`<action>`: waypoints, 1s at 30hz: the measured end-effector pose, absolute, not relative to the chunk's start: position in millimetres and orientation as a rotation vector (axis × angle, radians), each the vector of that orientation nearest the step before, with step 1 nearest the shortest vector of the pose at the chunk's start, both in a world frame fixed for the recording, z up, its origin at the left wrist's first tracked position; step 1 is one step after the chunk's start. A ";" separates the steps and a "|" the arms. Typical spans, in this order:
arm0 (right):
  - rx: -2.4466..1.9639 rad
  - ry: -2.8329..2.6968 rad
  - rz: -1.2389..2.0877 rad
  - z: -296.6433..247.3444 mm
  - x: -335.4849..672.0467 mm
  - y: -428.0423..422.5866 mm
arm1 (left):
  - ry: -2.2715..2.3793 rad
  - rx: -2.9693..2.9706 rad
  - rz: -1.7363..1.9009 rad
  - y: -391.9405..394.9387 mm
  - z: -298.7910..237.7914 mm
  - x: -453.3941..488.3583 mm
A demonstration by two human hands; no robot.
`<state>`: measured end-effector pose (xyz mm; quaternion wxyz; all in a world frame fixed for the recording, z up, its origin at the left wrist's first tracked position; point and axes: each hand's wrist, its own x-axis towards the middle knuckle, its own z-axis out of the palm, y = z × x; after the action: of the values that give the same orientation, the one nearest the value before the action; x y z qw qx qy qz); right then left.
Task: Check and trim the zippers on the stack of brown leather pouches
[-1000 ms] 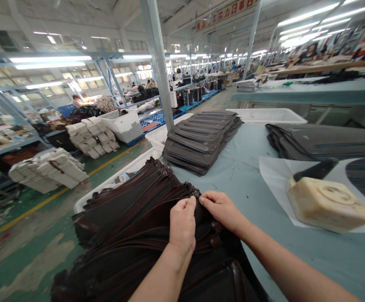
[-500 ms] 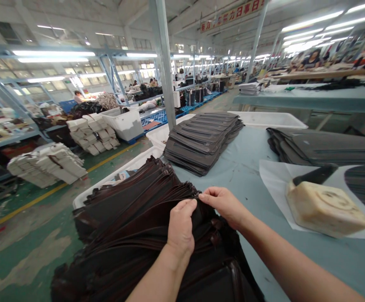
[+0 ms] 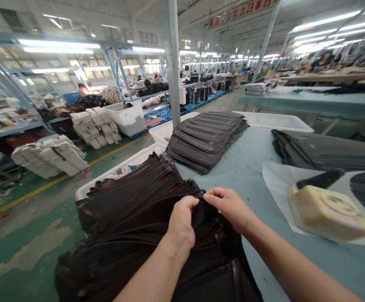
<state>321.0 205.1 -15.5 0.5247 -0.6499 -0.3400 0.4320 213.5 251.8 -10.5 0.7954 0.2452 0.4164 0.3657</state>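
Note:
Dark brown-black leather-like panels (image 3: 132, 214) lie in a thick fanned pile in front of me, their edges glossy and reddish-brown. My left hand (image 3: 182, 220) is closed on the edge of one dark panel near the pile's right corner, thumb on top. Right beside it, my right hand (image 3: 225, 205) pinches the same corner between thumb and forefinger. The fingers beneath the panel are hidden. Beyond the pile sits a stack of grey-black panels (image 3: 207, 136) with slits along them.
On the blue-covered table (image 3: 251, 157) at right, a cream block (image 3: 330, 214) and a black-handled tool (image 3: 321, 179) rest on white paper (image 3: 277, 180). More grey panels (image 3: 333, 149) lie behind. White trays (image 3: 277, 121) and a metal post (image 3: 170, 63) stand farther off.
The whole view has shifted slightly, so the scene sits a little farther right. Both hands keep their hold at the panel's corner, with hardly any movement.

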 end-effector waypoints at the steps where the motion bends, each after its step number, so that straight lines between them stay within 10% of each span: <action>1: -1.525 -0.796 1.042 -15.2 319.9 204.3 | 0.875 0.550 0.765 251.5 -9.8 213.1; 30: -1.648 -1.110 0.776 -12.1 307.5 188.5 | 0.805 1.058 0.825 238.9 -15.3 202.1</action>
<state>307.5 188.5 -12.1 0.4831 -0.6763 -0.4557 0.3186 202.1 238.9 -15.3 0.7093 0.4766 0.3625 0.3718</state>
